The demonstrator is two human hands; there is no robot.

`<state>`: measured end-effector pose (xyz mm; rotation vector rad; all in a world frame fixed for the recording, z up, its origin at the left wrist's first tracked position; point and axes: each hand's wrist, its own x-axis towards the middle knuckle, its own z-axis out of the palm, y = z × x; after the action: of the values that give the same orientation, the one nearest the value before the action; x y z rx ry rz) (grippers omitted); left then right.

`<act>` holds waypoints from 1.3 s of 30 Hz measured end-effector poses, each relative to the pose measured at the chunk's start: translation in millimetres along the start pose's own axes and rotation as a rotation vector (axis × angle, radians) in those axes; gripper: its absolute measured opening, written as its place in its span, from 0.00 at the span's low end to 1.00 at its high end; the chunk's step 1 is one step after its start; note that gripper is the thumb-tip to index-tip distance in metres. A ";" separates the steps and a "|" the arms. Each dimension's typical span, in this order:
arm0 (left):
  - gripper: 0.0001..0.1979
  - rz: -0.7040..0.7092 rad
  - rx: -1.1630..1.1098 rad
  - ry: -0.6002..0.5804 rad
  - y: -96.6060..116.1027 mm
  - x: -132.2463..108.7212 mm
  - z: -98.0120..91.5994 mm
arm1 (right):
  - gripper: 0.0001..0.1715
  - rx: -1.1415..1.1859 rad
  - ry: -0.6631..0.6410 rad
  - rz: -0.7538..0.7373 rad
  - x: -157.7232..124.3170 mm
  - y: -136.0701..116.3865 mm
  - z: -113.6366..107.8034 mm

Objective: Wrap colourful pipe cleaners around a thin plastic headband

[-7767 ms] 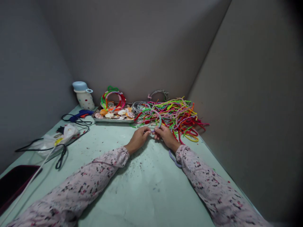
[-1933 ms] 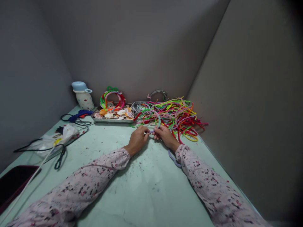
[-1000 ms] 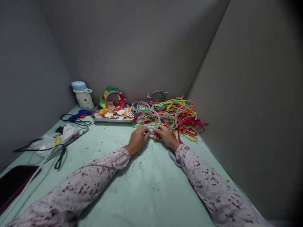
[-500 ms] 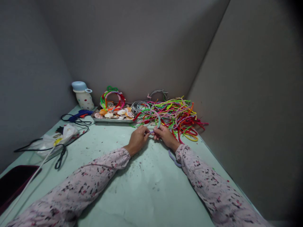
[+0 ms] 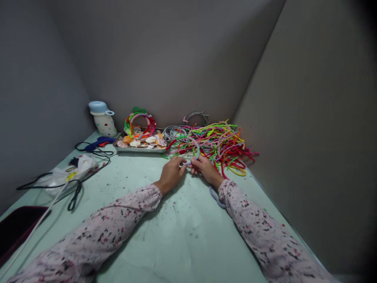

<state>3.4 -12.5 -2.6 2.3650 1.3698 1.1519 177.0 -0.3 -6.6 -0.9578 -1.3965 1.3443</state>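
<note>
Close together near the middle of the table are my two hands. My left hand (image 5: 171,173) is closed, with thumb and fingertips pinching a purple pipe cleaner (image 5: 188,164). My right hand (image 5: 207,170) is closed on a hoop (image 5: 197,149) wrapped in coloured pipe cleaners, close to where the purple one meets it. The hoop curves up behind my hands, with red, green, pink and pale teal stretches; its lower part is hidden by my fingers. A loose purple pipe cleaner (image 5: 217,198) lies under my right wrist, partly covered by the sleeve.
Behind my right hand spreads a pile of colourful pipe cleaners (image 5: 224,137). Grey wire coils (image 5: 175,133) lie beside a metal tray (image 5: 141,150) of seashells, with wrapped hoops (image 5: 140,122) on it. Leftward are a bottle (image 5: 103,122), black cable (image 5: 77,196) and plastic bag (image 5: 59,177).
My left fingertips have shifted slightly on the purple pipe cleaner. My right hand and the hoop stay nearly in place.
</note>
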 end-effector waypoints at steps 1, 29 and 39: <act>0.05 0.001 0.001 -0.001 -0.1 0.0 0.1 | 0.18 0.003 -0.001 0.001 0.0 -0.2 0.1; 0.03 0.015 -0.058 0.019 -0.9 -1.0 0.1 | 0.18 -0.011 0.004 0.001 1.2 3.5 -1.7; 0.03 0.016 -0.051 -0.004 -1.1 0.2 0.5 | 0.18 -0.035 0.015 0.002 0.7 2.0 -0.7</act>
<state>3.1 -11.7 -3.4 2.3457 1.3063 1.1721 177.3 0.7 -8.5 -0.9913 -1.4118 1.3154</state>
